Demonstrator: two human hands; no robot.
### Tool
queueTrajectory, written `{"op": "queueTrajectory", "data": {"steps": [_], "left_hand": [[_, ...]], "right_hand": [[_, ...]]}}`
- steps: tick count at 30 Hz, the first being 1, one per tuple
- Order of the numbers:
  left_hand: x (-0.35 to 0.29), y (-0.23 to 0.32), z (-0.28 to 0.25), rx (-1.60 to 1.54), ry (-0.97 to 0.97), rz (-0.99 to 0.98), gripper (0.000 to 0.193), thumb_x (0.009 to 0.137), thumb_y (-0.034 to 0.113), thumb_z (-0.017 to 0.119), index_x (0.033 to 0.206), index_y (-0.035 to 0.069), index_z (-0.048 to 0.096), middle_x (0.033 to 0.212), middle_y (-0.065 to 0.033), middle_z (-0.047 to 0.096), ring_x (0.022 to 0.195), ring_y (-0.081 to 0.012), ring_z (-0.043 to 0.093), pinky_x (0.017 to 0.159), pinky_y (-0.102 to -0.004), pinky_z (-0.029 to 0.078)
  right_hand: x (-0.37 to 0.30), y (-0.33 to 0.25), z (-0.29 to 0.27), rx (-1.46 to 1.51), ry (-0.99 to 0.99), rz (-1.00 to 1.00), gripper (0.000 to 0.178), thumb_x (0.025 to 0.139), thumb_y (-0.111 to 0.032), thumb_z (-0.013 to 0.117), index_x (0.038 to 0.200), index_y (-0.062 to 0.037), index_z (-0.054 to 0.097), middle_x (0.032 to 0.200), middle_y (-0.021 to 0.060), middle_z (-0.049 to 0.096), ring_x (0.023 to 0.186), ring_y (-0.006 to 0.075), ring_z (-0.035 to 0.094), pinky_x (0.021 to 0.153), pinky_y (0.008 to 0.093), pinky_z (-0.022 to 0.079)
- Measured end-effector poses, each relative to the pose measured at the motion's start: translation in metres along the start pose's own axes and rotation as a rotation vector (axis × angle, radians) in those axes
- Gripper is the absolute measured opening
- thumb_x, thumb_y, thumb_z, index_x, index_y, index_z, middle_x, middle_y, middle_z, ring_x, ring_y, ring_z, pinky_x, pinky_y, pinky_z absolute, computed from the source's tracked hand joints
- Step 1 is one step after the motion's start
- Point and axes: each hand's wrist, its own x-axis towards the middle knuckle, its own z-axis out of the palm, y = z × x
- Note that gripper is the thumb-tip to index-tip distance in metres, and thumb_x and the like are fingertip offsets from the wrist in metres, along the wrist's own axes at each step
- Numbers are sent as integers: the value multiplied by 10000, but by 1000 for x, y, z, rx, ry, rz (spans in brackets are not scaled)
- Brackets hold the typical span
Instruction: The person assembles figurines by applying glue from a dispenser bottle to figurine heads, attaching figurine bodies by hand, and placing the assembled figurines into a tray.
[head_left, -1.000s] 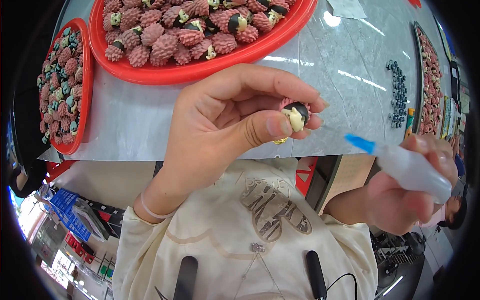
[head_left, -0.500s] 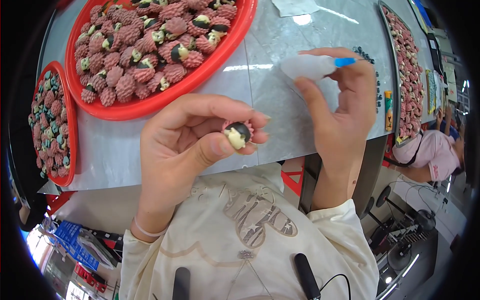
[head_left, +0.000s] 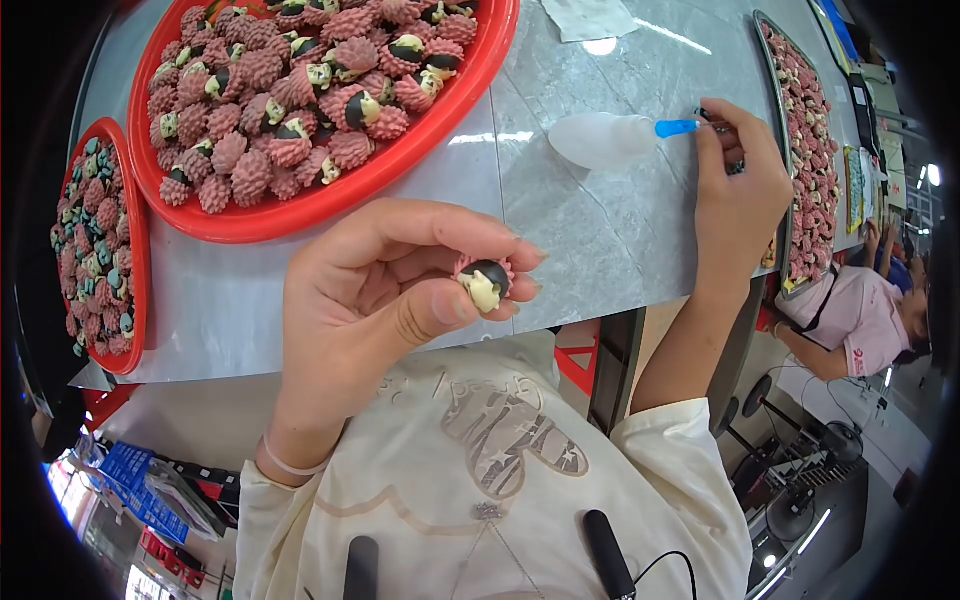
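Observation:
My left hand (head_left: pixel 390 300) pinches a small pink spiky figure (head_left: pixel 485 281) with a black and cream face between thumb and fingers, held up in front of the table's near edge. My right hand (head_left: pixel 738 190) reaches over the grey table (head_left: pixel 585 245), its fingertips pinched together at some tiny dark pieces (head_left: pixel 735 166); I cannot tell whether one is held. A white squeeze bottle (head_left: pixel 600 140) with a blue tip lies on the table just left of that hand, apart from it.
A large red tray (head_left: pixel 478 95) heaped with several pink spiky figures sits at the back left. A smaller red tray (head_left: pixel 136 262) stands at the far left, a long tray (head_left: pixel 800 150) of pink pieces at the right. A seated person in pink (head_left: pixel 860 312) works beyond.
My right hand carried the bottle from low right up over the table, laid it down and let go, then moved right to the dark pieces. My left hand kept hold of the figure.

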Motion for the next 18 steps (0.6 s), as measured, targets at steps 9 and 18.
{"op": "queueTrajectory", "data": {"steps": [9, 18], "left_hand": [[-1, -3, -3, -29, -20, 23, 333, 762, 222, 653, 941, -21, 513, 883, -181, 574, 742, -206, 606, 605, -256, 509], [0, -3, -4, -13, -55, 49, 322, 768, 215, 647, 940, -22, 513, 895, -193, 574, 746, -204, 603, 610, -263, 503]], "right_hand": [[-13, -14, -12, 592, -66, 146, 179, 740, 30, 553, 916, 35, 588, 833, 92, 598, 674, 124, 560, 635, 237, 452], [-36, -23, -34, 1343, -355, 291, 209, 768, -12, 553, 969, 47, 549, 969, 184, 545, 767, 213, 580, 667, 272, 476]]}}
